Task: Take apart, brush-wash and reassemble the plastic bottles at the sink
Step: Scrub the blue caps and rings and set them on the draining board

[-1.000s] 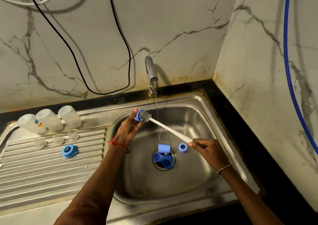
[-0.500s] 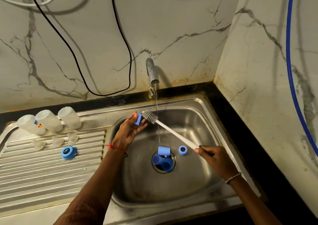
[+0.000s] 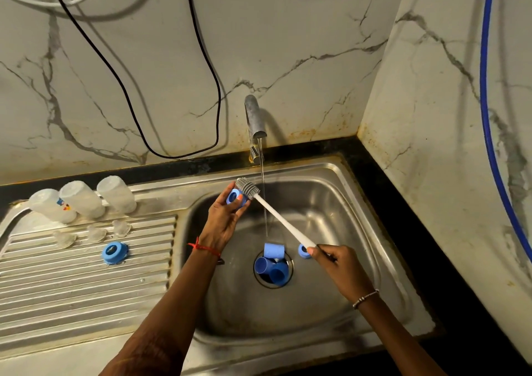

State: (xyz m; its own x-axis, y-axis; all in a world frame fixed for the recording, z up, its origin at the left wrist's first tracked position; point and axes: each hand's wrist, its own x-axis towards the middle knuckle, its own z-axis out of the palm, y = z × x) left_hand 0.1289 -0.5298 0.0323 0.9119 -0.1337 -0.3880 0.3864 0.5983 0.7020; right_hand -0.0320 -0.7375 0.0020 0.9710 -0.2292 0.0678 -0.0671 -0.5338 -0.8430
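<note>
My left hand (image 3: 223, 220) holds a blue screw ring (image 3: 234, 198) over the sink basin (image 3: 331, 203), thumb across its opening. My right hand (image 3: 334, 260) grips the white handle of a bottle brush (image 3: 276, 217); its grey bristle head lies against the ring's far side. Three blue caps (image 3: 272, 266) sit at the drain and another blue ring (image 3: 303, 251) lies beside them. Three clear bottles (image 3: 83, 198) lie on the drainboard, with three clear teats (image 3: 95, 233) and a blue ring (image 3: 114, 252) in front.
The tap (image 3: 254, 122) runs a thin stream into the basin just right of the brush head. A ribbed steel drainboard (image 3: 72, 283) spreads left. A black cable (image 3: 172, 87) and a blue hose (image 3: 489, 116) hang on the marble walls.
The blue ring has turned in my left hand so its opening faces up. The brush head has slid left, from beside the ring onto its far edge.
</note>
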